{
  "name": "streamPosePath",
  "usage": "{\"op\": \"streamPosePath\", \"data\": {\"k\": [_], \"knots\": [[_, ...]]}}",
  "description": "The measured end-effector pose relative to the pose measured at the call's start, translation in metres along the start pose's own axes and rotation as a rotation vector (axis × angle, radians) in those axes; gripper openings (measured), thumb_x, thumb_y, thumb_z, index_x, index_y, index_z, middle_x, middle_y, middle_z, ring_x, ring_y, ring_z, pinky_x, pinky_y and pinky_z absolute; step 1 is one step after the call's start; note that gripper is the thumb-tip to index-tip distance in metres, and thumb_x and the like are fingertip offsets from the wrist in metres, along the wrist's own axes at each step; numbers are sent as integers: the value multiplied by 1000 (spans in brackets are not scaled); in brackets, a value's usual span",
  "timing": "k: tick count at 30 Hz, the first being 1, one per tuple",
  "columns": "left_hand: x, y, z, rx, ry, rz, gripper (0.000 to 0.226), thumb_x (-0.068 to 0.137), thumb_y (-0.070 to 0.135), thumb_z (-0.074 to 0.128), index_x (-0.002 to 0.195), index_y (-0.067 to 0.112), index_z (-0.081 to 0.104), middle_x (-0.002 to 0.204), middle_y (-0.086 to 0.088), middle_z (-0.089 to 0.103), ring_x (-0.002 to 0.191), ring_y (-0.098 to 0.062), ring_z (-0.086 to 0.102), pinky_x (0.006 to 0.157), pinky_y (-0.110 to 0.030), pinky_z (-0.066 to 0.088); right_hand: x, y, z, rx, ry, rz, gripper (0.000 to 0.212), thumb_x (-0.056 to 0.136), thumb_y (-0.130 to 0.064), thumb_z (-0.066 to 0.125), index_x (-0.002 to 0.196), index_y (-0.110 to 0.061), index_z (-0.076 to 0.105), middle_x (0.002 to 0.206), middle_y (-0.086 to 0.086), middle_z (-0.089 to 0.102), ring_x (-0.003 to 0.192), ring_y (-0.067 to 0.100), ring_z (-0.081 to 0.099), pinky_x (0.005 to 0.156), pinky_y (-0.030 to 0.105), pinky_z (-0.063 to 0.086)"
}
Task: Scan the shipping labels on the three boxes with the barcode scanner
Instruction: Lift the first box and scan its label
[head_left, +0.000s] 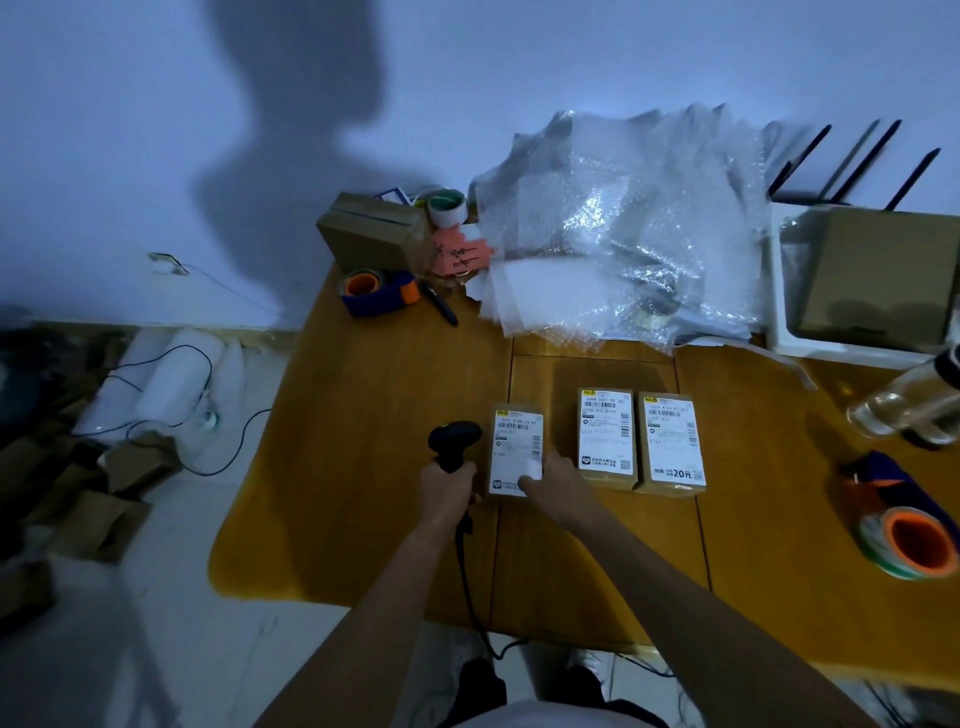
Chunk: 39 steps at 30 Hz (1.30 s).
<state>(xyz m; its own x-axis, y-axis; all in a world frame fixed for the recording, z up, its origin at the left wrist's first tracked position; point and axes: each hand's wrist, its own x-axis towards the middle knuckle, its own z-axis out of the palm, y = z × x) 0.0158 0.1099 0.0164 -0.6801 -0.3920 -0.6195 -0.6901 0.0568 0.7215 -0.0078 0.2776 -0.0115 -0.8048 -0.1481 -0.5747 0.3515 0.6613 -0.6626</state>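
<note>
The barcode scanner (453, 441) is gripped by its handle in the left hand (448, 491), fingers wrapped fully around it, its black head raised just left of the leftmost box (516, 451). That box is being touched by the right hand (553, 480), whose fingers are laid loosely on the lower right part of the white label (nothing is grasped, only pressed or steadied, as far as can be told). A bright patch is seen on the label right at the fingertips.

Three small cardboard boxes are lined up on the wooden table (374, 441), labels facing up. The middle box (607, 439) and the right box (672, 447) are set just beside each other, almost touching, with the leftmost one placed a little apart and nearer the table's front edge.

The scanner's dark cable (470, 587) is seen trailing down past the left forearm and off the table edge. Bubble wrap (623, 228) is heaped at the back, and a tape dispenser (376, 293) is parked at the far left corner.
</note>
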Motion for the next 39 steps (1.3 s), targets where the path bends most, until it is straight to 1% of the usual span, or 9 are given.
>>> {"op": "streamPosePath", "data": {"k": [4, 14, 18, 21, 26, 30, 33, 35, 39], "knots": [[-4, 3, 2, -22, -55, -6, 3, 94, 11, 62, 94, 9, 65, 70, -6, 68, 56, -16, 59, 54, -27, 47, -12, -14, -3, 20, -51, 46, 48, 100, -24, 57, 146, -11, 53, 144, 13, 60, 126, 29, 61, 89, 30, 53], [-9, 5, -4, -69, -58, -17, 3, 94, 10, 62, 93, 13, 63, 73, -8, 66, 57, -17, 57, 51, -28, 46, -24, -27, -5, 285, -24, 83, 47, 99, -25, 64, 142, -10, 52, 135, 6, 63, 125, 25, 61, 97, 35, 50], [-12, 11, -6, -71, -74, 3, 4, 95, 10, 62, 97, 11, 64, 74, -7, 67, 57, -15, 56, 49, -24, 45, -30, -34, -10, 358, 6, 99, 47, 100, -23, 64, 140, -5, 48, 137, 13, 62, 125, 28, 61, 95, 35, 51], [-16, 17, -7, -57, -76, 23, 4, 95, 11, 61, 96, 10, 65, 72, -6, 66, 56, -14, 56, 46, -21, 44, -28, -34, -10, 348, 62, 92, 48, 100, -30, 63, 138, -5, 50, 131, 11, 61, 122, 28, 62, 84, 30, 52], [-21, 33, -11, -69, -113, 42, 7, 94, 12, 62, 98, 7, 65, 70, -7, 64, 56, -17, 56, 49, -25, 44, -16, -29, -16, 281, 137, 98, 69, 90, -46, 72, 141, -7, 46, 140, 15, 52, 118, 29, 60, 87, 35, 55], [-25, 47, -11, -126, -134, 54, 9, 93, 13, 64, 96, 5, 68, 65, -5, 64, 55, -17, 54, 50, -27, 44, -19, -35, -34, 415, 92, 83, 77, 89, -32, 77, 149, -5, 38, 141, 13, 57, 113, 24, 62, 76, 25, 52], [-33, 57, -10, -157, -179, 73, 7, 93, 12, 64, 94, 6, 67, 62, -5, 64, 55, -17, 54, 49, -27, 44, -19, -32, -47, 533, 36, 38, 76, 84, -23, 82, 147, -5, 43, 134, 11, 65, 103, 19, 71, 72, 23, 60], [-37, 64, -8, -160, -206, 92, 5, 93, 11, 63, 94, 7, 66, 63, -6, 62, 55, -18, 54, 50, -28, 44, -24, -33, -57, 569, 35, 25, 85, 75, -25, 86, 146, -5, 45, 131, 11, 67, 106, 24, 73, 84, 33, 64], [-40, 74, -3, -118, -252, 139, 17, 92, 16, 65, 105, 5, 67, 68, -11, 60, 58, -21, 55, 55, -31, 46, -30, -36, -79, 660, 34, -6, 65, 82, -8, 79, 138, -6, 47, 125, 15, 69, 103, 28, 74, 81, 34, 62]]}}
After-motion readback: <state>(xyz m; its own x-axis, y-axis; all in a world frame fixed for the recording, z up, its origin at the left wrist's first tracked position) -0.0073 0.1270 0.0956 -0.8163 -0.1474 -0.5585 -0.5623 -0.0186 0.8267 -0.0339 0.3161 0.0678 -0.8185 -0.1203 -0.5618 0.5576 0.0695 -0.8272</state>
